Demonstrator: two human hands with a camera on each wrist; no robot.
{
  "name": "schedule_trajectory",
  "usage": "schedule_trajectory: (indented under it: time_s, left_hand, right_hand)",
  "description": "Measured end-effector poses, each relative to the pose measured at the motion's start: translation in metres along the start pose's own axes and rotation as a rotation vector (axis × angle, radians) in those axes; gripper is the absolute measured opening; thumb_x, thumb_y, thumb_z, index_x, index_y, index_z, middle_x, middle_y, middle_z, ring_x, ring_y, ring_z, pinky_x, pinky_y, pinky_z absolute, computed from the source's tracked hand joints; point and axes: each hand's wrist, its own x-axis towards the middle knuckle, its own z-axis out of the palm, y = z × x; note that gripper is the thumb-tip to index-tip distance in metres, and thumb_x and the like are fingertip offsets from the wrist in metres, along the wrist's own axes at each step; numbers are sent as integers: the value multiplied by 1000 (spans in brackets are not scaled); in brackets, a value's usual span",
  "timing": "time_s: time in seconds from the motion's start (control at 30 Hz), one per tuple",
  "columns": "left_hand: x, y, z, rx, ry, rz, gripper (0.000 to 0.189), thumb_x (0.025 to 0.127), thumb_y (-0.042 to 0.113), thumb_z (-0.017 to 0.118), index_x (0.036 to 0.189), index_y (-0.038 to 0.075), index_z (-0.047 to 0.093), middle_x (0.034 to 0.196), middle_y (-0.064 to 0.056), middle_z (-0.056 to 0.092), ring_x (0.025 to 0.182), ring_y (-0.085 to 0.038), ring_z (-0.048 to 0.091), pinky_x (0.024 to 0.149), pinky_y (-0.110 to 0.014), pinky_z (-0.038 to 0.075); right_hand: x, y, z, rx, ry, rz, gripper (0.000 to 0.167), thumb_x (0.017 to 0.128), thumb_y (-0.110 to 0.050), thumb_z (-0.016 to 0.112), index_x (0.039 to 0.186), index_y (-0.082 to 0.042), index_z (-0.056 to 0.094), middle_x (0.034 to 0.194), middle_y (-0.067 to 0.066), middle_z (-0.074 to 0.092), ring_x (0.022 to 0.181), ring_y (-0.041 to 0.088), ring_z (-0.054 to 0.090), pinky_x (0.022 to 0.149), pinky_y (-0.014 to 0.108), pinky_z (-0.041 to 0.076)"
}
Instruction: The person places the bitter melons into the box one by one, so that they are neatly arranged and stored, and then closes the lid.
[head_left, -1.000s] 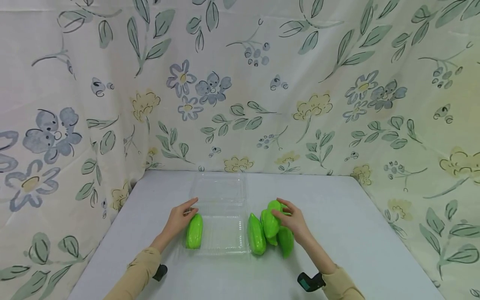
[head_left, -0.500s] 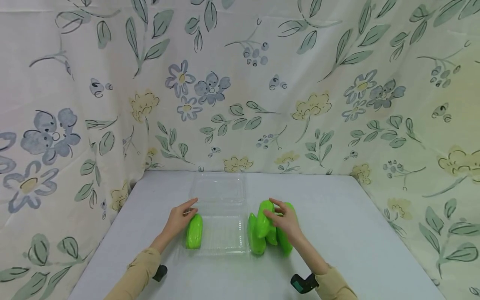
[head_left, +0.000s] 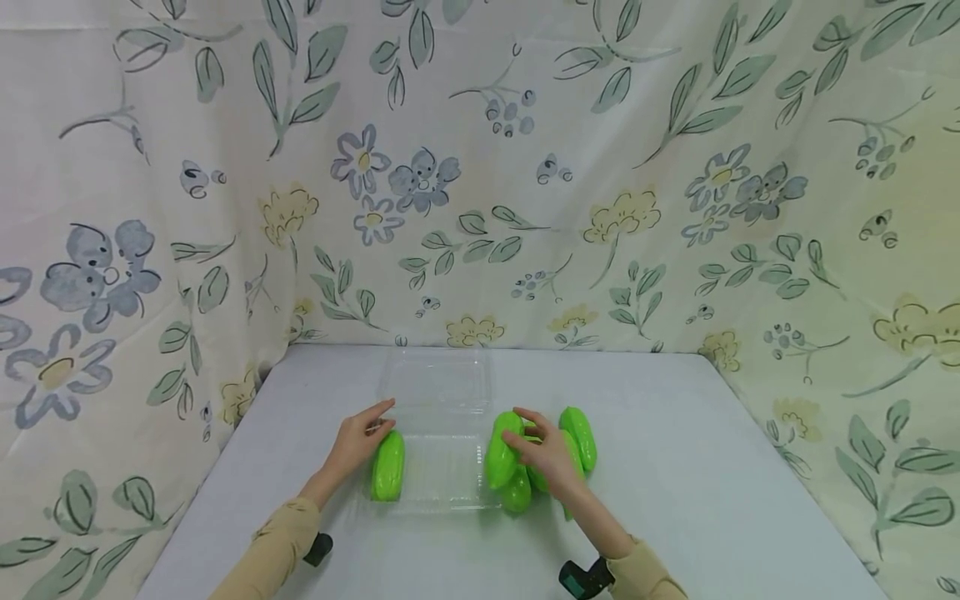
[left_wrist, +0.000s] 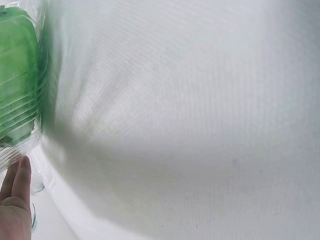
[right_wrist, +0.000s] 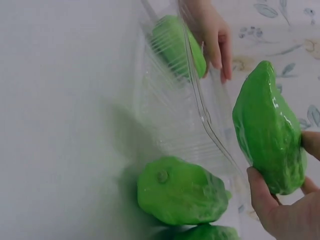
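Note:
My right hand (head_left: 551, 454) holds a shiny, ridged green fruit (right_wrist: 270, 132) between thumb and fingers. It tapers toward one end, and in the head view it overlaps the right rim of a clear plastic clamshell box (head_left: 442, 507). Another such fruit (head_left: 387, 471) lies lengthwise along the box's left side. My left hand (head_left: 360, 437) rests at the box's back left, beside that fruit. Its fingers (left_wrist: 22, 182) look straight and reach the ribbed plastic wall in the left wrist view.
Just right of the box lie several more green fruits (right_wrist: 182, 192), partly hidden by my right hand in the head view. The clear lid (head_left: 438, 379) lies folded back behind the box. A floral curtain (head_left: 480, 167) hangs behind the white table (head_left: 675, 483).
My right hand has carried the green fruit leftward, from over the pile to the box's right rim. More of the fruits behind it now show. My left hand stays in place.

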Motion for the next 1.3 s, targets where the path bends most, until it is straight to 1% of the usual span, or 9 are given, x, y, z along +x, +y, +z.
schedule_trajectory:
  time_s: [0.1, 0.23, 0.4, 0.53, 0.63, 0.73, 0.8, 1.13, 1.3]
  left_hand:
    - [0, 0, 0, -1, -6, -7, 41, 90, 9, 64, 130, 4, 57, 127, -19, 60, 97, -29, 69, 85, -41, 59]
    - [0, 2, -1, -2, -22, -21, 41, 91, 9, 63, 131, 4, 56, 130, -19, 58, 99, -29, 69, 86, -40, 58]
    - [-1, 2, -2, -14, -27, -27, 41, 91, 9, 62, 131, 2, 55, 131, -18, 58, 99, -28, 69, 86, -39, 58]
    - [-1, 0, -1, -9, -21, -12, 41, 91, 9, 63, 131, 2, 56, 129, -18, 60, 98, -28, 69, 85, -39, 59]
    - [-1, 0, 0, -3, -20, -11, 41, 91, 9, 63, 131, 2, 56, 129, -18, 60, 98, -28, 69, 84, -39, 59]
    - [0, 1, 0, -7, -23, -18, 41, 91, 9, 63, 131, 2, 55, 130, -18, 59, 98, -28, 69, 84, -39, 59]
    - [0, 2, -1, -13, -25, -23, 41, 91, 10, 63, 131, 2, 55, 130, -18, 59, 99, -28, 69, 85, -40, 59]
    - [0, 1, 1, 6, -4, 6, 42, 89, 7, 64, 130, 2, 56, 128, -19, 60, 96, -29, 69, 84, -40, 59]
    - [0, 1, 1, 7, -4, -5, 42, 90, 8, 64, 131, 3, 56, 129, -18, 59, 97, -29, 69, 85, -41, 59]
  right_hand:
    - [-1, 0, 5, 13, -9, -3, 57, 85, -29, 71, 135, -12, 50, 123, 21, 55, 98, 20, 59, 73, 30, 58]
    - [-2, -1, 12, 33, -17, -14, 57, 87, -27, 70, 137, -9, 48, 123, 23, 54, 97, 20, 59, 75, 34, 59]
    - [-1, -3, 21, 52, -35, -36, 57, 87, -22, 69, 137, -5, 47, 122, 24, 55, 91, 16, 60, 70, 29, 58]
    - [0, -1, 27, 46, -44, -54, 58, 87, -20, 69, 137, -3, 46, 119, 25, 57, 88, 14, 61, 66, 26, 57]
    - [0, 1, 30, 34, -48, -55, 58, 87, -22, 69, 137, -3, 46, 119, 25, 56, 90, 15, 61, 68, 27, 58]
    - [2, 2, 34, 37, -52, -47, 56, 87, -21, 69, 136, -3, 47, 119, 26, 56, 91, 18, 62, 70, 30, 60]
    - [3, 2, 37, 36, -58, -57, 55, 87, -19, 69, 135, -2, 47, 119, 27, 56, 91, 18, 62, 70, 31, 60]
    - [4, -3, 52, 61, -37, -76, 57, 86, -23, 70, 136, -7, 47, 116, 23, 53, 87, 15, 60, 69, 26, 59]
    - [4, -3, 58, 62, -45, -101, 56, 87, -21, 69, 136, -5, 46, 112, 22, 53, 85, 13, 59, 68, 25, 59]
